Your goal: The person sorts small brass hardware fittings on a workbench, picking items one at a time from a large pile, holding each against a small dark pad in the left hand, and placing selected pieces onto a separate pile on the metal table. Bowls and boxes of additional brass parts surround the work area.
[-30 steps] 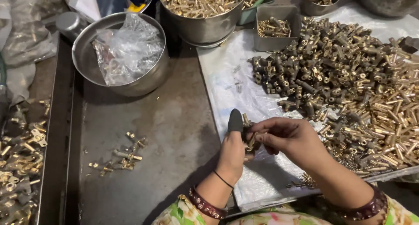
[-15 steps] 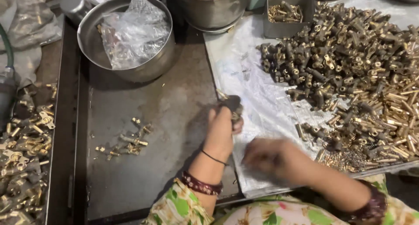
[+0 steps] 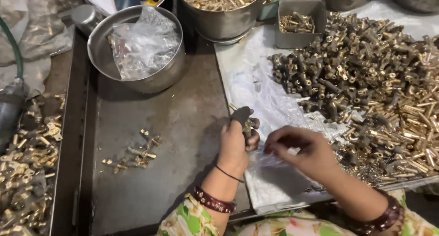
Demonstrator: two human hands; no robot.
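Left hand (image 3: 234,144): clenched on a small brass fitting (image 3: 250,126), raised over the dark metal tray (image 3: 183,121), thumb in a dark cover.
Far left: loose brass parts (image 3: 27,167) heaped outside the tray.
Tray floor: few scattered brass pieces (image 3: 135,154).
Steel bowl (image 3: 103,39): crumpled clear plastic bag (image 3: 144,41) inside.
Right hand (image 3: 304,151): fingertips pinched together just beside the fitting; whether they hold anything cannot be told.
White plastic sheet (image 3: 256,89): under the big pile of brass fittings (image 3: 366,80).

a dark, worn metal tray (image 3: 151,185) forms the work surface, its raised rim running down the left. crinkled white plastic sheeting (image 3: 256,87) covers the right half. light falls evenly from above, without hard shadows.
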